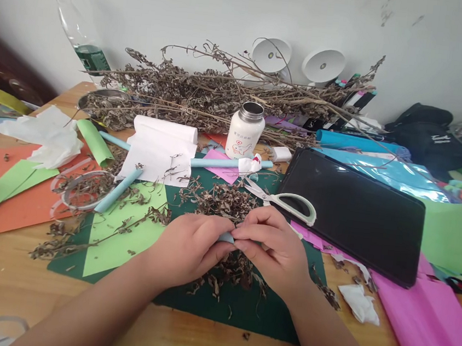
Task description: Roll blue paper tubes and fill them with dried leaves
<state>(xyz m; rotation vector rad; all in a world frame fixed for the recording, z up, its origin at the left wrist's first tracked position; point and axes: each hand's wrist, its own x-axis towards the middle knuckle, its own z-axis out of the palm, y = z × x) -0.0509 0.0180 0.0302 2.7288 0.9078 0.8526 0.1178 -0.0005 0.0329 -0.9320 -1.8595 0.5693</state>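
Observation:
My left hand and my right hand meet over a heap of crumbled dried leaves. Between the fingertips shows a small bit of light blue paper, gripped from both sides; most of it is hidden by the fingers. The leaves lie on a dark green mat. Just beyond my right hand rest scissors with pale handles. Two light blue paper tubes lie farther left: one tube on light green paper, the other tube with white tissue wrapped near its right end.
An uncapped white bottle stands behind the heap. Dried stems stretch along the wall. A black tablet lies to the right, beside pink paper. A clear plastic bottle, orange paper and a bowl are left.

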